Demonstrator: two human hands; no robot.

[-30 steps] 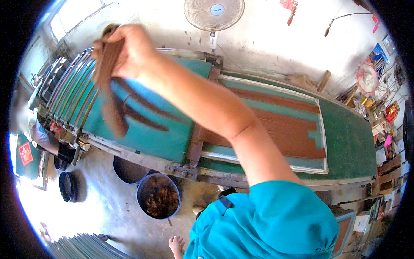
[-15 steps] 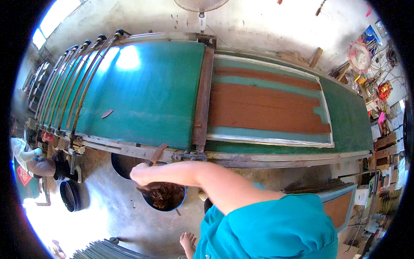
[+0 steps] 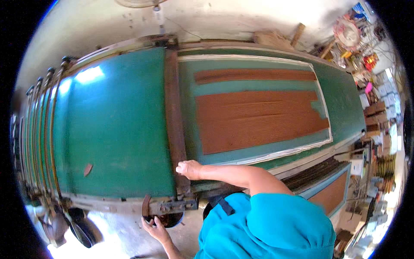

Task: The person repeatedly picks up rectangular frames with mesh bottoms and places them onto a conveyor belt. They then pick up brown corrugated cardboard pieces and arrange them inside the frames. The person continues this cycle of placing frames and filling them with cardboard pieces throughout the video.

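Observation:
My right hand (image 3: 188,169) is closed at the lower part of a rusty brown crossbar (image 3: 174,103) that spans the green belt; what the fingers hold, if anything, is hidden. Below the belt's near edge, my left hand (image 3: 158,232) has its thumb and fingers apart. It is by the lower end of a ribbed brown strip (image 3: 146,205) hanging over the edge rail; whether the fingertips touch the strip I cannot tell. Right of the crossbar, ribbed brown sheets (image 3: 258,118) lie within a white-edged frame (image 3: 327,110).
A round tub (image 3: 174,219) stands under the rail near my left hand. Several rods (image 3: 54,129) cross the belt (image 3: 116,129) at the left, and a small brown scrap (image 3: 88,169) lies on it. Framed brown panels (image 3: 334,196) lean at the near right. Boxes (image 3: 375,114) line the far right.
My right hand has moved from above the tub to the crossbar. My left hand has come up to the strip at the rail. The view has shifted toward the belt.

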